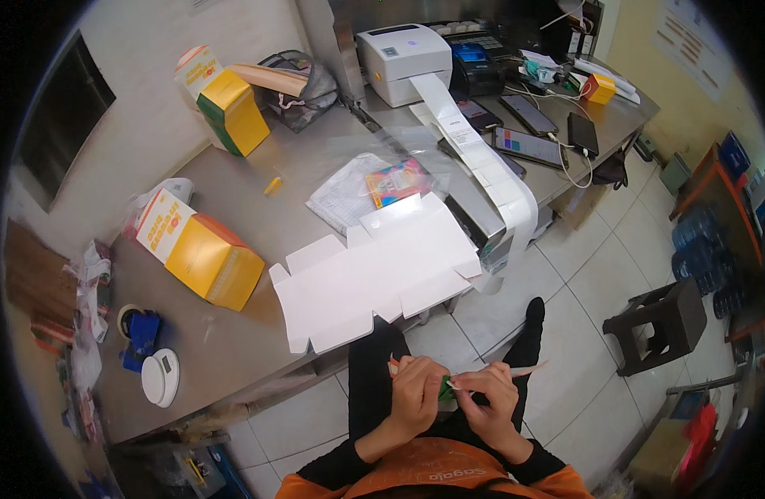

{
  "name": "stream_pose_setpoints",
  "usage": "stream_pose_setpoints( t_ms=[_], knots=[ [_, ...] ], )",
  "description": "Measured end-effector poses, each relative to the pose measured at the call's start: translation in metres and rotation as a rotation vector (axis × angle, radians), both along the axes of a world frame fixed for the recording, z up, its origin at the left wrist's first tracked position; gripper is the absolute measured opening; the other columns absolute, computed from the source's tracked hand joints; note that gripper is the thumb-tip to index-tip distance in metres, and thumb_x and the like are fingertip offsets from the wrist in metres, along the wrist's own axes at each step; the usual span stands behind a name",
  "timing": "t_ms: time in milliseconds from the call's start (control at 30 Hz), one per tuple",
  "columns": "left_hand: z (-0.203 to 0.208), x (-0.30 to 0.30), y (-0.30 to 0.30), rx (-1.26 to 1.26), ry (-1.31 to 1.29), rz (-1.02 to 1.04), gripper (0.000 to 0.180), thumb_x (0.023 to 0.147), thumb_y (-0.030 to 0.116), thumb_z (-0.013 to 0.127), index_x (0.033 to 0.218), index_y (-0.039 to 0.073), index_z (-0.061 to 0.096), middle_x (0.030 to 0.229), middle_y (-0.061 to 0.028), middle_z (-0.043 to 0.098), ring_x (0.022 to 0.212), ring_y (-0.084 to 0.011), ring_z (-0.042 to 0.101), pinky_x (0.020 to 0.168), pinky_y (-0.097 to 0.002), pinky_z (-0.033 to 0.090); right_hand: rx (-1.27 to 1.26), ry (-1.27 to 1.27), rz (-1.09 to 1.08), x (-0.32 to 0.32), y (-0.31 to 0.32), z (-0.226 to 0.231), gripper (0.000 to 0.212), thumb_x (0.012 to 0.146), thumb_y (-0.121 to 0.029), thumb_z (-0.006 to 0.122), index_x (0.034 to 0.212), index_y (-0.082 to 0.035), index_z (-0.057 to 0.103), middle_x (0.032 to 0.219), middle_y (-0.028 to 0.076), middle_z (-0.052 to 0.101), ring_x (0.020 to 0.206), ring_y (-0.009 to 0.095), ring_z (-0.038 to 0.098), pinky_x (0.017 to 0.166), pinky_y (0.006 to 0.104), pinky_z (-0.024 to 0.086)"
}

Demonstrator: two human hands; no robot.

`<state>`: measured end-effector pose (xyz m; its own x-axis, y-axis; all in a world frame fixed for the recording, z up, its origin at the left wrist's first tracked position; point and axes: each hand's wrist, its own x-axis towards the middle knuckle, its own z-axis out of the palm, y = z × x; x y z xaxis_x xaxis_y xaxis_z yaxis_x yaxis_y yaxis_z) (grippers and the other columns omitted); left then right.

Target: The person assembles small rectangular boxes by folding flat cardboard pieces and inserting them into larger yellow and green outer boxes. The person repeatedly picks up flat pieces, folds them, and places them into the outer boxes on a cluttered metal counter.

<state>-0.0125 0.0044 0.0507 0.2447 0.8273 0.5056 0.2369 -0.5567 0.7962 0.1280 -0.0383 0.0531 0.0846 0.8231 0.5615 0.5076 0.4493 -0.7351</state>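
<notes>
Over my lap, below the table edge, both hands are closed on a small green and white piece (445, 388). My left hand (415, 389) pinches its left side, and a bit of orange shows beside those fingers. My right hand (489, 392) pinches the other side with thumb and fingers. A pale pointed strip (528, 368) sticks out to the right of my right hand. My fingers cover most of the piece, so its kind and whole shape are hidden. An unfolded white carton (374, 270) lies flat at the table's near edge, just beyond my hands.
The metal table (212, 337) bears two yellow and white cartons (220, 262), a white kitchen scale (160, 377), a blue tape dispenser (141, 339) and a colourful packet (396, 182). A label printer (403, 58) trails a paper strip past several phones. A dark stool (657, 324) stands right.
</notes>
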Motion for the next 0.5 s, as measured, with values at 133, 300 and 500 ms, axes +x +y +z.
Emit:
stream_pose_setpoints(
  t_ms=[133, 300, 500],
  knots=[
    [0.000, -0.001, 0.002, 0.042, 0.021, 0.014, 0.026, 0.091, 0.010, 0.042, 0.072, 0.002, 0.056, 0.068, -0.0104, 0.053, 0.060, -0.0272, 0.046, 0.062, -0.0361, 0.033, -0.014, 0.024, 0.030, 0.000, 0.005, 0.003, 0.021, 0.065, 0.002, 0.072, 0.083, -0.008, 0.067, 0.081, 0.003, 0.067, 0.067, 0.019, 0.059, 0.069, 0.0307, 0.040],
    [-0.001, -0.005, 0.008, 0.075, 0.031, 0.024, 0.022, 0.091, 0.011, 0.045, 0.074, 0.002, 0.055, 0.070, -0.0101, 0.053, 0.063, -0.0284, 0.049, 0.065, -0.0368, 0.034, -0.061, 0.048, -0.001, -0.002, 0.011, 0.007, 0.019, 0.066, 0.001, 0.073, 0.082, -0.008, 0.066, 0.080, 0.004, 0.067, 0.069, 0.021, 0.060, 0.070, 0.0316, 0.042],
    [0.000, -0.008, 0.010, 0.093, 0.004, -0.009, 0.020, 0.090, 0.012, 0.047, 0.075, 0.002, 0.056, 0.069, -0.0097, 0.051, 0.062, -0.0279, 0.049, 0.063, -0.0373, 0.034, -0.055, 0.060, 0.095, -0.001, 0.016, 0.010, 0.017, 0.068, 0.000, 0.073, 0.081, -0.007, 0.065, 0.087, 0.005, 0.067, 0.076, 0.022, 0.062, 0.075, 0.0318, 0.045]
  ],
)
